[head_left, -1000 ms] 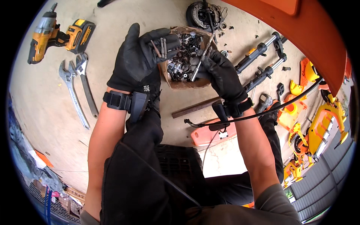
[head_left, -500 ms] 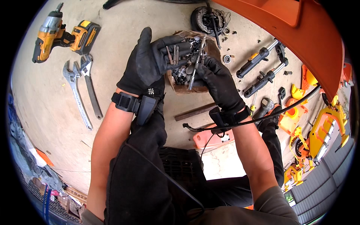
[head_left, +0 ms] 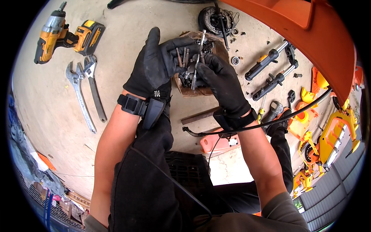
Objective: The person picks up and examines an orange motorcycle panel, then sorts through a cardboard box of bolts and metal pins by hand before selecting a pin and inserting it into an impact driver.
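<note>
My left hand (head_left: 150, 63), in a black glove, is cupped with its thumb stretched upward. Several short bolts (head_left: 183, 58) lie across its curled fingers. In my gloved right hand (head_left: 222, 81), a long thin metal rod (head_left: 194, 79) is pinched between thumb and fingers, slanting upright beside the bolts. I cannot make out whether it is an axle or a long bolt. Both hands are above an open cardboard box (head_left: 193, 92) filled with small metal fasteners (head_left: 188, 79), partly hidden by the gloves.
On the floor at left are a yellow cordless impact wrench (head_left: 50, 36) and two adjustable wrenches (head_left: 83, 92). A wheel hub (head_left: 212, 21) lies beyond the box. Two shock absorbers (head_left: 270, 85) lie at right, under an orange panel (head_left: 309, 38). A metal bar (head_left: 199, 115) is nearer me.
The rod has shifted slightly left and tilted with my right hand, closer to the bolts. My left fingers have curled in a little more around the bolts.
</note>
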Tool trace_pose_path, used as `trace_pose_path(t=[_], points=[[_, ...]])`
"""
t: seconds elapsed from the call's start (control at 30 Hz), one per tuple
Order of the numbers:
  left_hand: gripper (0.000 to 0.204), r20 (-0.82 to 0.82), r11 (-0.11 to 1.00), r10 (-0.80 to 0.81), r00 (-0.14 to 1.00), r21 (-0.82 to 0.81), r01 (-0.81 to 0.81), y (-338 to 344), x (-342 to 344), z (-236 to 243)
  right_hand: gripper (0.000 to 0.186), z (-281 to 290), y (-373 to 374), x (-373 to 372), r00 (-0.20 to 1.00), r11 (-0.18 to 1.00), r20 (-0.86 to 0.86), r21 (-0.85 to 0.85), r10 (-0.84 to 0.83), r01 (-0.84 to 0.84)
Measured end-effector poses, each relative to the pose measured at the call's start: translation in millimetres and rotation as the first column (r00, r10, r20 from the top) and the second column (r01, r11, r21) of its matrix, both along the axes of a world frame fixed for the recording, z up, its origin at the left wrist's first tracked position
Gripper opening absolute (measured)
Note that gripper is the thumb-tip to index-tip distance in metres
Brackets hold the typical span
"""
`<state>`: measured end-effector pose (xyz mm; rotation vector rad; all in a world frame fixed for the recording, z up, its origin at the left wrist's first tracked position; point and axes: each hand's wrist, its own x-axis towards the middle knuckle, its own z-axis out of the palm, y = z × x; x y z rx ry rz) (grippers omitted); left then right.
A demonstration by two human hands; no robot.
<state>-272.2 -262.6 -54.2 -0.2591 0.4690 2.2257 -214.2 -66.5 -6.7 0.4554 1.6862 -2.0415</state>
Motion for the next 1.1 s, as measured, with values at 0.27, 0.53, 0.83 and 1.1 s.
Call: trace_pose_path(t=[0.27,0.53,0.83,1.1], points=[[0.085,0.005,0.995,0.018,1.0,-0.103,-0.018,7,3,7,0.019,2,-2,-5,0.985,0.974,-0.112,0.202,0.129,-0.105],[0.083,0.093,0.992,-0.014,0.996,0.123,0.002,10,6,0,0.028,5,-11,-4,0.99,0.977,-0.045,0.172,0.133,-0.124],[0.082,0.088,0.994,0.008,0.996,0.11,-0.018,11,6,2,0.022,9,-2,12,0.97,0.906,-0.204,0.422,0.131,-0.034],[0.088,0.139,0.999,0.001,0.99,0.045,-0.007,13,7,7,0.024,14,-13,7,0.995,0.975,-0.092,0.223,0.023,-0.002]])
